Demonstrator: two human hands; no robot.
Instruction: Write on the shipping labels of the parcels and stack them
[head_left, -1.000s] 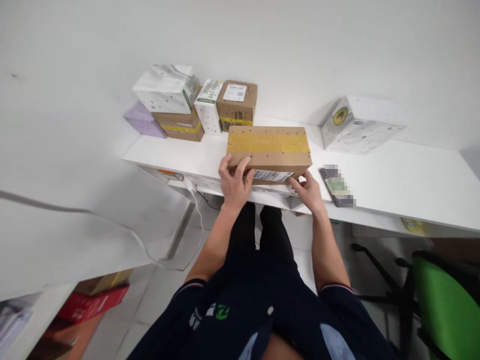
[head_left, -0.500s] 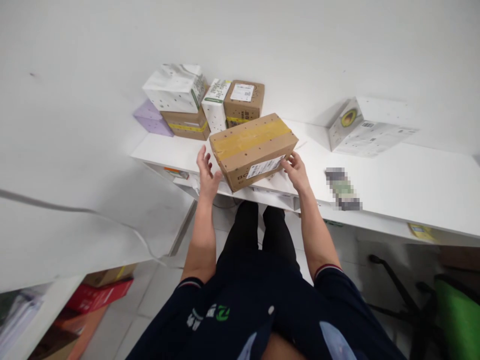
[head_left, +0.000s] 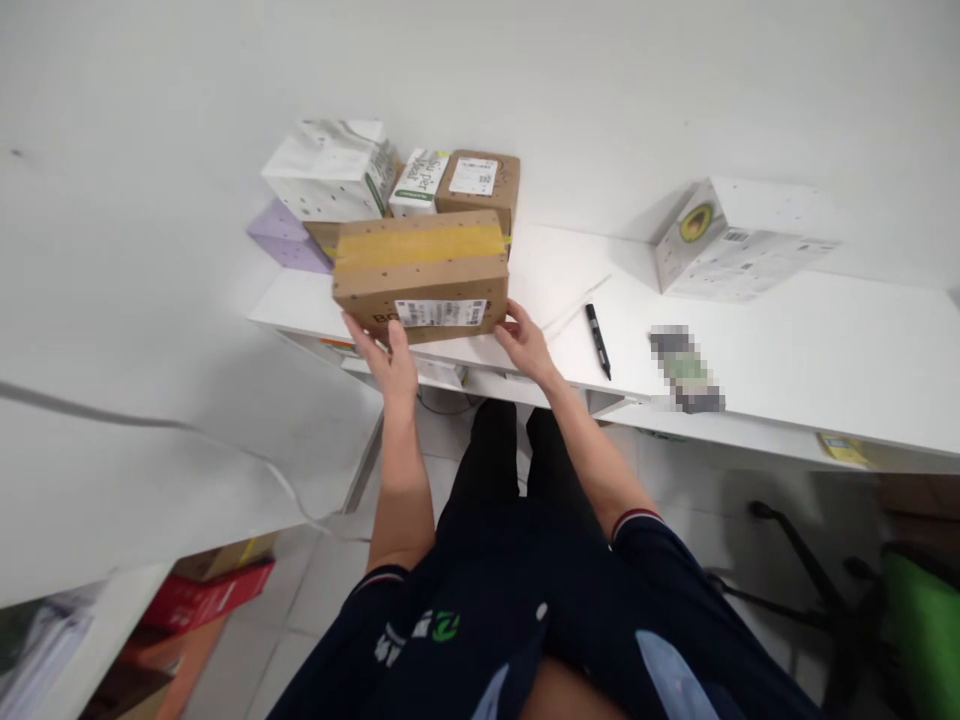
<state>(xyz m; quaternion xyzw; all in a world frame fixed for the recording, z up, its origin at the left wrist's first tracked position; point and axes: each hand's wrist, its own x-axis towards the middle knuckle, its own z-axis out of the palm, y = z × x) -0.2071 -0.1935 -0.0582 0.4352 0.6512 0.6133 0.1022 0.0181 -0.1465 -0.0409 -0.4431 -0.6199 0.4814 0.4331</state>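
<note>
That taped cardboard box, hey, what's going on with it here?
The person's left hand and right hand hold the taped cardboard box low down, one near each end, its white label facing the person. Whether it touches the white desk, I can't tell. A smaller brown box stands behind it, and a black marker lies to its right.

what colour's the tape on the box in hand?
Yellow tape on the cardboard box; best seen in the head view.
</note>
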